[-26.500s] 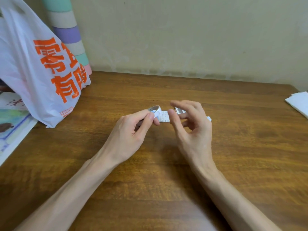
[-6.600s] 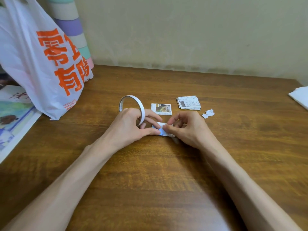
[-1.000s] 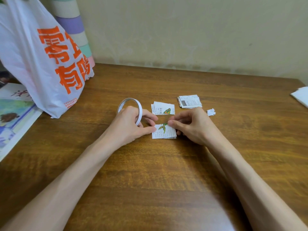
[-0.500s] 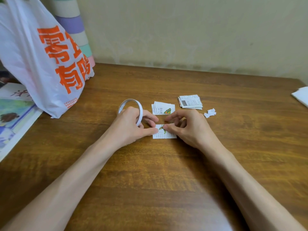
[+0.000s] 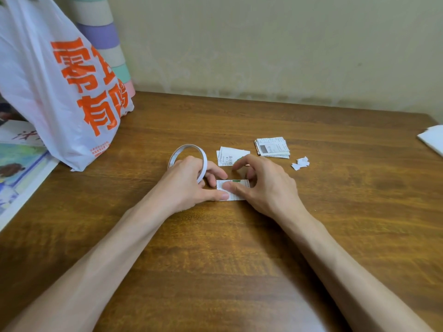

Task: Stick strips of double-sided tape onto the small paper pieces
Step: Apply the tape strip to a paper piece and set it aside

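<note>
Centrally, rectangular paper piece, thin tape hoop.

I have one view only, from the wide-angle camera on the person's head. It faces forward and down over the desk toward the far wall. It sits close: both forearms run in from the near edge, and the left hand and right hand meet near the frame's middle.

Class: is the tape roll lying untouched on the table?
No, the left hand grips the tape roll, right beside the paper piece.
</note>
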`<state>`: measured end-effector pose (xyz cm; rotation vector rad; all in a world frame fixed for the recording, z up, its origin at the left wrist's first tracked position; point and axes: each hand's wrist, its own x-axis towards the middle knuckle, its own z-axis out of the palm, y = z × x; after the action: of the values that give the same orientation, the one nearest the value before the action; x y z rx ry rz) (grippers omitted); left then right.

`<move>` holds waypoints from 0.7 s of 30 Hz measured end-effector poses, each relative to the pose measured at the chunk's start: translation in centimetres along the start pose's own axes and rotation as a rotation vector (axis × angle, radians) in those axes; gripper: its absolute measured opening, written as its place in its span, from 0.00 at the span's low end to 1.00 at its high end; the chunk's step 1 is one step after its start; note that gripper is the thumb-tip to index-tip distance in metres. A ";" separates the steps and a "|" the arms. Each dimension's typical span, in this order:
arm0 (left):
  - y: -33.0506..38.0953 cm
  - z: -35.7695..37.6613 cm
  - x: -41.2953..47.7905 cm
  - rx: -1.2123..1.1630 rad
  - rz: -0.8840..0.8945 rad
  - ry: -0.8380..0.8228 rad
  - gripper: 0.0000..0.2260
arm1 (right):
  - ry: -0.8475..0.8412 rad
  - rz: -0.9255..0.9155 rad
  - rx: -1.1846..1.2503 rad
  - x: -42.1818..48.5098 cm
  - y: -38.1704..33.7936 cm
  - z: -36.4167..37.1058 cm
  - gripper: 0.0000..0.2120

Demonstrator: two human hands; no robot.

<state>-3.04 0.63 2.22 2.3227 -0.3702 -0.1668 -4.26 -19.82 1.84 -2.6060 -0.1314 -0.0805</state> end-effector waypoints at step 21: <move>-0.1 0.1 0.1 0.004 -0.005 -0.019 0.15 | -0.007 0.024 -0.035 -0.2 -0.1 -0.2 0.28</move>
<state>-2.96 0.61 2.08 2.3276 -0.3743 -0.1904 -4.50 -19.82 2.08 -2.6423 -0.1020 -0.0663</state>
